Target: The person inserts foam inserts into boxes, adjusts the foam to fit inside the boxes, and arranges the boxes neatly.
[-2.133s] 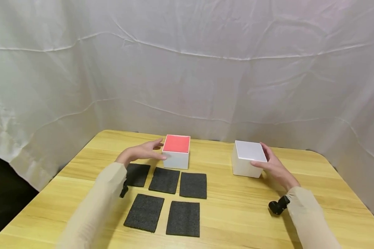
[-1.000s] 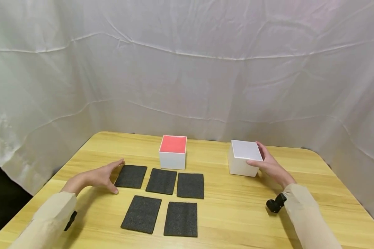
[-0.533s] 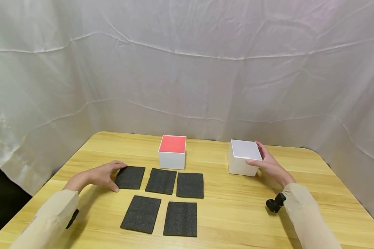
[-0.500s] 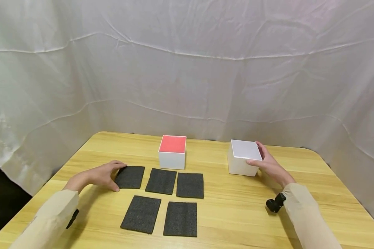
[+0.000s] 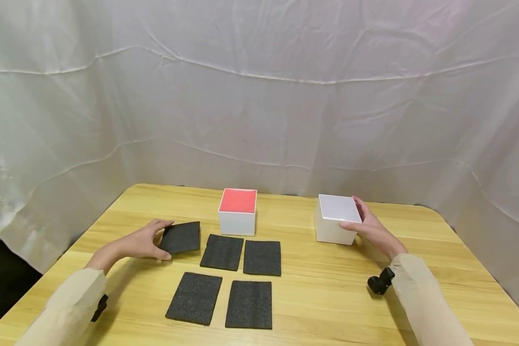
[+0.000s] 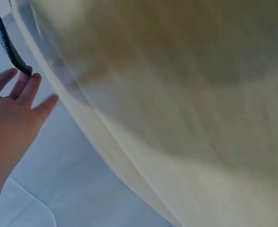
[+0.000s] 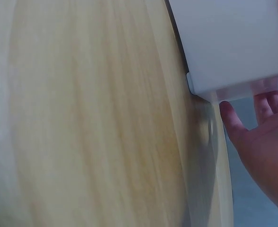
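Note:
My left hand (image 5: 149, 240) pinches the left edge of a black foam pad (image 5: 182, 237) and tilts it up off the wooden table (image 5: 328, 298). The same pad's edge (image 6: 8, 45) shows above my fingers (image 6: 20, 85) in the left wrist view. Several more black foam pads lie flat, among them the pad (image 5: 222, 251) just right of the lifted one and another pad (image 5: 193, 297) nearer me. My right hand (image 5: 365, 223) holds the right side of a white box (image 5: 335, 225), thumb on its front top edge. The white box (image 7: 228, 42) fills the right wrist view's top.
A white box with a red top (image 5: 237, 210) stands behind the pads at mid table. White cloth (image 5: 259, 96) hangs behind and around the table. Small black cameras (image 5: 378, 282) sit at both wrists. The table's right side holds only the white box.
My left hand left the red-topped box, came back to the far-left pad, and has now lifted that pad's left edge. The right hand stays on the white box.

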